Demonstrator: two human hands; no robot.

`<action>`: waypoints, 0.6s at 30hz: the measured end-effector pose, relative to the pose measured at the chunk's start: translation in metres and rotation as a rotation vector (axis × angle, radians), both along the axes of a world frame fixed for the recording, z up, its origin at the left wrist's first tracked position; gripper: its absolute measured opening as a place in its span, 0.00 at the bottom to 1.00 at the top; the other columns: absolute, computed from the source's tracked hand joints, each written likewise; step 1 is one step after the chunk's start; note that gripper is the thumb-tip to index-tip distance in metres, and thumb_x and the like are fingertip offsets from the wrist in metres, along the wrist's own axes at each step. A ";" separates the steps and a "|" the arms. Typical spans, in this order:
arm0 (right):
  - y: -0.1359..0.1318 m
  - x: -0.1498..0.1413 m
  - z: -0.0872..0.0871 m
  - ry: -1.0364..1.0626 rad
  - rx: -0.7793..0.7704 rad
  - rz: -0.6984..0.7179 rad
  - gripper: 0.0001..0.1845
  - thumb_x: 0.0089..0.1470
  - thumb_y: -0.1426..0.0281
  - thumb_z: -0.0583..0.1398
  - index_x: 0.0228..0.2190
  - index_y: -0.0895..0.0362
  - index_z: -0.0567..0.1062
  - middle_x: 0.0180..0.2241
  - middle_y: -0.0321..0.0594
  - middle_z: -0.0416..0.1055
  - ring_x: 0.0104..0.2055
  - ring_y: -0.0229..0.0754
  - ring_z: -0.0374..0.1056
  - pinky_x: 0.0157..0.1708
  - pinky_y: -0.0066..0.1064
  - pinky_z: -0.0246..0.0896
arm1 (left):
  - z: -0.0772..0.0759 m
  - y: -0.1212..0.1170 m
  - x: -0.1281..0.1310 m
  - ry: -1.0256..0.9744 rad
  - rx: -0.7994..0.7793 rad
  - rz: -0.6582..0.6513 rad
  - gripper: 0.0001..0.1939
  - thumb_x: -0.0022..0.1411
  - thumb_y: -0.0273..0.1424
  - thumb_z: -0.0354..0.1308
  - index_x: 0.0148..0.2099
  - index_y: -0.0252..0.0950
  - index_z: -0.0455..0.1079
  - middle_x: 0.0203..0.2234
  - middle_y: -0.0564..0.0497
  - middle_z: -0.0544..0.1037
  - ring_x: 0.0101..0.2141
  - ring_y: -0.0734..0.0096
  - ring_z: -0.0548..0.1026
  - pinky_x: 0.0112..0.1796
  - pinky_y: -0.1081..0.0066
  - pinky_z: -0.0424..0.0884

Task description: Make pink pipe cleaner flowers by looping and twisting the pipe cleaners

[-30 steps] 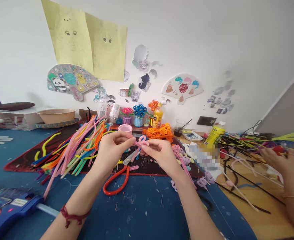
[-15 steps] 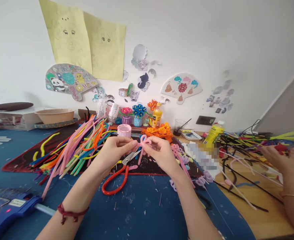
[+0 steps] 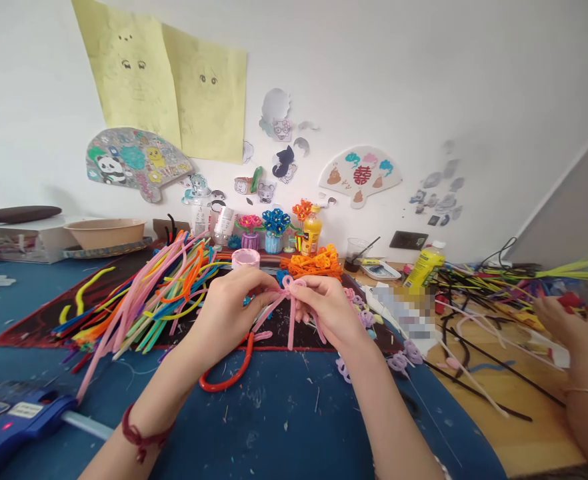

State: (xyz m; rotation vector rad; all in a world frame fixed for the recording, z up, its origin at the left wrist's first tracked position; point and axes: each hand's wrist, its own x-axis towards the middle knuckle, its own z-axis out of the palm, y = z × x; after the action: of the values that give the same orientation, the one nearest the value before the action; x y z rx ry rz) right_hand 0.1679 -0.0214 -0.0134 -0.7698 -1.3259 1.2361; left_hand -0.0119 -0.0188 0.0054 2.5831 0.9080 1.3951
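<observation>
Between my hands is a looped pink pipe cleaner (image 3: pixel 292 320), shaped like a small flower with stems hanging down. My left hand (image 3: pixel 241 303) pinches its left side between thumb and fingertips. On its other side, my right hand (image 3: pixel 327 303) grips the loops, thumb pressed against the fingers. Behind my left wrist lies a pair of scissors with red handles (image 3: pixel 237 380), mostly hidden by that hand. Beyond the hands stands a pink-wrapped cup (image 3: pixel 245 258). A heap of orange pipe-cleaner pieces (image 3: pixel 319 262) sits behind my right hand.
Bundled coloured pipe cleaners (image 3: pixel 139 287) spread at left. A blue glue gun (image 3: pixel 17 420) lies front left. Purple pipe-cleaner flowers (image 3: pixel 399 362) are right of my arm. A co-worker's hand (image 3: pixel 569 327) is at far right, near a yellow bottle (image 3: pixel 425 267) and black pipe cleaners.
My hands have lowered slightly and the left hand now covers much of the scissors. The pink stems hang lower and more plainly in view. The whole view has shifted a little.
</observation>
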 end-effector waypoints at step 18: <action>0.002 0.000 0.001 0.060 0.040 -0.030 0.12 0.46 0.62 0.68 0.23 0.59 0.77 0.18 0.33 0.68 0.19 0.32 0.63 0.18 0.24 0.55 | -0.005 0.006 -0.007 0.124 0.491 0.218 0.08 0.66 0.26 0.52 0.43 0.35 0.72 0.41 0.45 0.79 0.40 0.62 0.73 0.42 0.64 0.67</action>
State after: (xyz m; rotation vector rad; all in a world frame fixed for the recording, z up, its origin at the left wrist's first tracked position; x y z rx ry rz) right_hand 0.1682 -0.0195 -0.0127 -0.7169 -1.2821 1.1962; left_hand -0.0188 -0.0133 0.0005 3.0300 0.9944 1.7162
